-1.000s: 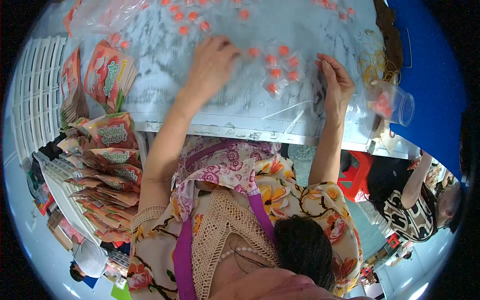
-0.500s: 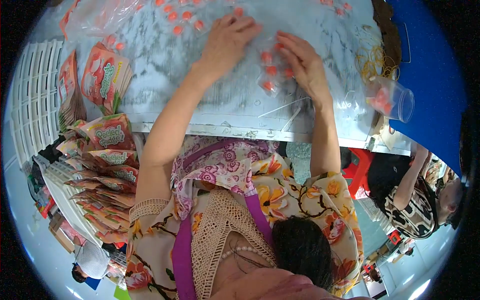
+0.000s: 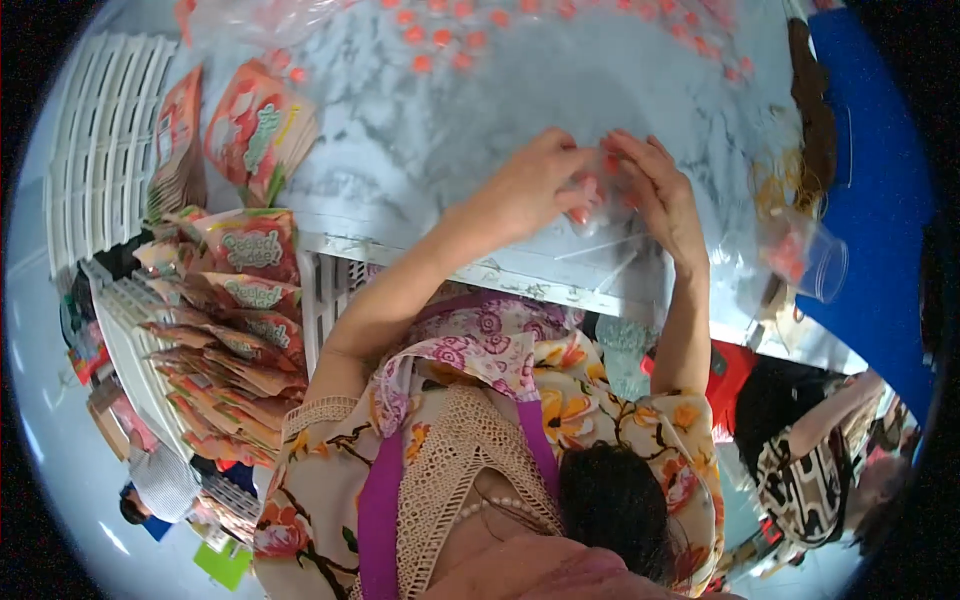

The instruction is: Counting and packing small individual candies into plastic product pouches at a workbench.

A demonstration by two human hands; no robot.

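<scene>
I log a pale grey marbled tabletop (image 3: 480,110) dotted with small orange-red pieces (image 3: 432,40). I note orange-red printed packets (image 3: 250,130) with green lettering, a white slatted crate (image 3: 100,160), a clear plastic cup (image 3: 815,265), a deep blue surface (image 3: 880,180), and a cream blouse (image 3: 620,420) with orange and purple flowers.

Open stretch: bare marbled grey tabletop (image 3: 470,130) lies between the printed orange snack pouches (image 3: 255,130) and the left hand (image 3: 530,185).
Far edge: small orange pieces (image 3: 440,40) are scattered across the top, crowding that strip.
Right side: a clear plastic cup (image 3: 815,262) stands near the right hand (image 3: 655,195).
Left flank: stacked pouches and a white slatted rack (image 3: 95,170) block that side.
</scene>
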